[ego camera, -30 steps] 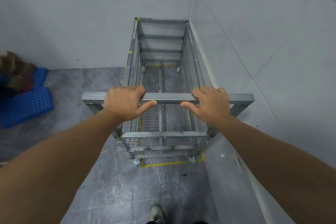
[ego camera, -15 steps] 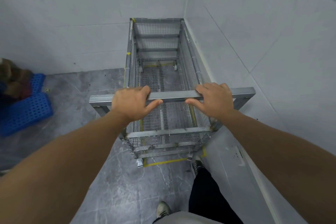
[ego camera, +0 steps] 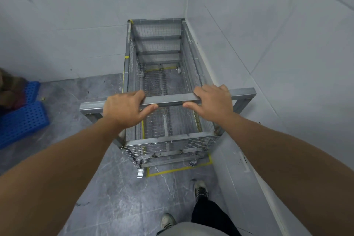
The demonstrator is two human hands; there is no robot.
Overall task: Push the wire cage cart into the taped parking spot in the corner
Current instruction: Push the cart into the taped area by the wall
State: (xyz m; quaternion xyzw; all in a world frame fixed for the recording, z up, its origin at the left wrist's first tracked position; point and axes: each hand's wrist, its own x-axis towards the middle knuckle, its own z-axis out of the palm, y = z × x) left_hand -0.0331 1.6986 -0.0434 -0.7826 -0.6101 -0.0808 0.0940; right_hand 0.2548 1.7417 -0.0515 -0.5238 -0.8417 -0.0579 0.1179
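The wire cage cart (ego camera: 159, 82) is a tall grey metal mesh box on casters, standing in the room's corner with its far end against the back wall and its right side along the right wall. My left hand (ego camera: 124, 110) and my right hand (ego camera: 212, 104) both grip its grey handle bar (ego camera: 168, 100), thumbs under the bar. Yellow floor tape (ego camera: 178, 169) marks the parking spot; its near edge and near right corner show just in front of the cart's near casters (ego camera: 140, 173). More tape is visible through the mesh floor.
Blue perforated plastic crates (ego camera: 21, 120) with a brownish bundle on them sit on the floor at the left. White tiled walls close off the back and right. My shoes (ego camera: 200, 190) stand on the grey marbled floor behind the cart.
The cart has slid deeper into the corner and my right foot has stepped forward. Both hands kept their hold on the handle bar.
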